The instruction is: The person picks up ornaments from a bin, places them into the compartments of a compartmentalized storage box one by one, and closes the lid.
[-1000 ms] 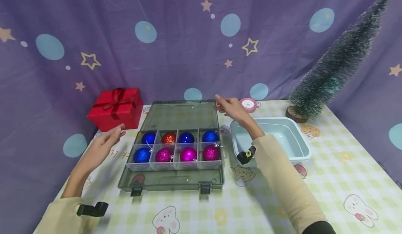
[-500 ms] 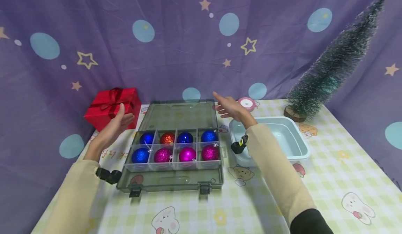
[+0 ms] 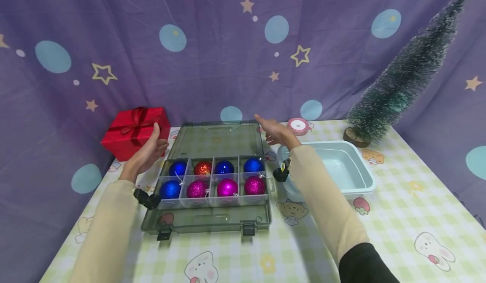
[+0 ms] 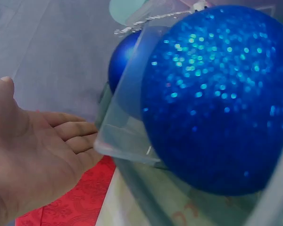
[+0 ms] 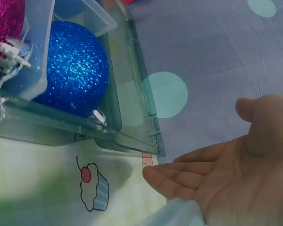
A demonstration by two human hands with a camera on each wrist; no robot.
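A smoky-grey plastic organizer case [image 3: 205, 226] lies open, its lid [image 3: 218, 139] folded back. Its clear divided tray [image 3: 220, 201] carries several Christmas baubles: blue ones such as the glittery bauble [image 3: 170, 189], a red bauble [image 3: 203, 167] and pink ones like the shiny bauble [image 3: 227, 187]. My left hand [image 3: 149, 151] is held beside the case's back left corner, thumb up, palm inward, holding nothing. In the left wrist view its fingers [image 4: 75, 134] point toward the tray's edge. Across the lid, my right hand [image 3: 278, 132] has its fingers extended, thumb up, nothing in it.
A red gift box [image 3: 134, 133] with a bow stands behind the left hand. To the right is a pale blue basin [image 3: 366, 188], partly under the right forearm. A pink ribbon spool [image 3: 298, 126] and a small artificial Christmas tree [image 3: 402, 76] are at the back.
My left hand has risen and moved right and forward toward the case, its fingers straightening and palm turning inward. My right hand has shifted slightly left, thumb up. The baubles have stayed put.
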